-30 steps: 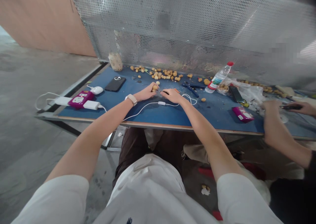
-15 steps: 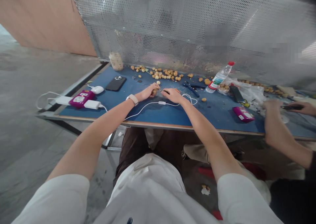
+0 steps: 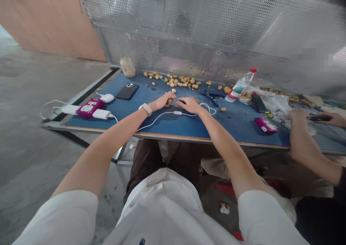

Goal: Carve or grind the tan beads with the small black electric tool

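Now, your left hand (image 3: 162, 101) was curled closed, pinching a small round tan nut (image 3: 170, 101) over the blue worktable (image 3: 162, 124), while your right hand (image 3: 190, 105) lay half-curled just beside it, its hold impossible to tell.

Over my head feed, my left hand (image 3: 161, 101) pinches a small tan ball (image 3: 170, 101) above the blue worktable (image 3: 238, 129), with my right hand (image 3: 190, 105) just beside it, near a white cable (image 3: 162, 114).
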Demonstrator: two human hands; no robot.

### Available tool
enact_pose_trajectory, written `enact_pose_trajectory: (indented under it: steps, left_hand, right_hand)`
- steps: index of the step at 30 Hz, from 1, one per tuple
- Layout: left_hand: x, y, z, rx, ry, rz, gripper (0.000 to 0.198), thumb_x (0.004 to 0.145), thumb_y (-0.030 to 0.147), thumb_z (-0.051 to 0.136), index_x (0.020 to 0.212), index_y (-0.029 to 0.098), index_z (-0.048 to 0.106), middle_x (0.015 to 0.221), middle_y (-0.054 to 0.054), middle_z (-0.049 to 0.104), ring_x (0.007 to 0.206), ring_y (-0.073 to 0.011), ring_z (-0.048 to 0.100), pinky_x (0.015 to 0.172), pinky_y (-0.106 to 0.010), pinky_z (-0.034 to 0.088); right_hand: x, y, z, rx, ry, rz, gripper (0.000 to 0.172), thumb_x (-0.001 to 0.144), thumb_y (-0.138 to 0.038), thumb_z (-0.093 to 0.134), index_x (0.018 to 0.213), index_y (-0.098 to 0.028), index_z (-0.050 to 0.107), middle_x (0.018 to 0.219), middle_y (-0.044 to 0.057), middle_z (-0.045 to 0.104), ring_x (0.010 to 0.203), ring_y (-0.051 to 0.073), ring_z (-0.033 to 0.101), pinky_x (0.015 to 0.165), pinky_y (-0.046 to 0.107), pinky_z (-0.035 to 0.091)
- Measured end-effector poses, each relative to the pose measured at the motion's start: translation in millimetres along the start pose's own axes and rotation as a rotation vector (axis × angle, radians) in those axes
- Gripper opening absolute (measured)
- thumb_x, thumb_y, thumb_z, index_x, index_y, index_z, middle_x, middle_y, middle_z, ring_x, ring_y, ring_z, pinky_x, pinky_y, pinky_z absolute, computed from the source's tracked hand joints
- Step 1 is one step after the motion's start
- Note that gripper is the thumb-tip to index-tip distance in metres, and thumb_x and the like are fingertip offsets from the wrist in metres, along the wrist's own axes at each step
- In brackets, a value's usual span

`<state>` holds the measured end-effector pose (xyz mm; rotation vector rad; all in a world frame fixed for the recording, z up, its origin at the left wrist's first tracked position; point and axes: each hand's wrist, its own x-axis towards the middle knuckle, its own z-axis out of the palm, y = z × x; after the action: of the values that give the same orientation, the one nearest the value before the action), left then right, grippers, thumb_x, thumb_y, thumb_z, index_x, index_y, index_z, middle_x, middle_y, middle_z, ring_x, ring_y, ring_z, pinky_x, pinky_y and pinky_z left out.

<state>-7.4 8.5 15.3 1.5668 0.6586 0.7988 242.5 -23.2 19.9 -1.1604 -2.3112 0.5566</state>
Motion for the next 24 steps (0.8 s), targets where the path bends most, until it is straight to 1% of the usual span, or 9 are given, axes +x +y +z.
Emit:
enact_pose_trajectory:
  steps: [5,7,10,15,19,21,24]
  left_hand:
    - [-0.6,0.8,0.2,0.013,0.0,0.004,0.031,0.121,0.044,0.054,0.101,0.023,0.064,0.069,0.006,0.036,0.059,-0.0151,0.029,0.059,-0.026,0.029]
    - [-0.5,0.9,0.2,0.014,-0.005,0.004,0.032,0.121,0.046,0.055,0.101,0.023,0.065,0.068,0.006,0.036,0.059,-0.0148,0.029,0.058,-0.026,0.029]
    - [0.2,0.3,0.0,0.013,-0.004,0.009,0.033,0.12,0.047,0.057,0.099,0.023,0.064,0.068,0.006,0.036,0.058,-0.0148,0.03,0.057,-0.025,0.029]
    - [2.1,-1.6,-0.7,0.005,-0.004,0.011,0.031,0.12,0.044,0.056,0.099,0.023,0.065,0.067,0.006,0.036,0.059,-0.015,0.03,0.057,-0.025,0.03]
    - [1.2,-1.1,-1.1,-0.018,0.019,-0.002,0.031,0.12,0.045,0.058,0.098,0.024,0.063,0.068,0.006,0.037,0.058,-0.0148,0.03,0.057,-0.026,0.029]
    - [-0.7,0.2,-0.6,-0.024,0.031,0.014,0.03,0.121,0.043,0.058,0.099,0.023,0.063,0.069,0.006,0.039,0.059,-0.0145,0.032,0.058,-0.026,0.031]
    - [-4.0,2.8,1.1,-0.027,0.028,0.037,0.025,0.122,0.034,0.056,0.102,0.022,0.062,0.069,0.005,0.043,0.06,-0.0141,0.036,0.058,-0.026,0.032]
  right_hand:
    - [0.7,2.0,0.1,0.003,-0.011,0.002,0.06,0.114,-0.075,0.052,0.097,-0.021,0.073,0.092,0.009,0.079,0.089,0.025,0.066,0.087,0.038,0.046]
    - [1.4,2.8,0.4,-0.009,-0.012,0.001,0.06,0.113,-0.075,0.054,0.096,-0.021,0.074,0.094,0.009,0.079,0.09,0.026,0.066,0.087,0.037,0.046]
    - [2.0,3.3,0.5,-0.012,0.001,0.005,0.061,0.113,-0.076,0.053,0.096,-0.021,0.073,0.093,0.009,0.079,0.091,0.026,0.066,0.087,0.038,0.046]
    - [1.7,2.8,0.0,-0.013,-0.01,0.004,0.059,0.112,-0.076,0.054,0.093,-0.023,0.071,0.089,0.008,0.078,0.09,0.027,0.066,0.086,0.038,0.046]
    - [1.3,1.3,0.2,0.003,0.0,0.019,0.061,0.112,-0.078,0.053,0.092,-0.023,0.07,0.087,0.008,0.077,0.091,0.027,0.068,0.085,0.038,0.046]
    - [0.9,0.4,0.0,0.007,0.0,0.025,0.062,0.112,-0.079,0.053,0.092,-0.023,0.069,0.087,0.008,0.077,0.09,0.027,0.068,0.085,0.038,0.047]
    - [0.3,-0.6,-0.4,0.009,0.001,0.031,0.062,0.112,-0.079,0.053,0.091,-0.023,0.068,0.085,0.008,0.076,0.087,0.026,0.067,0.084,0.038,0.046]
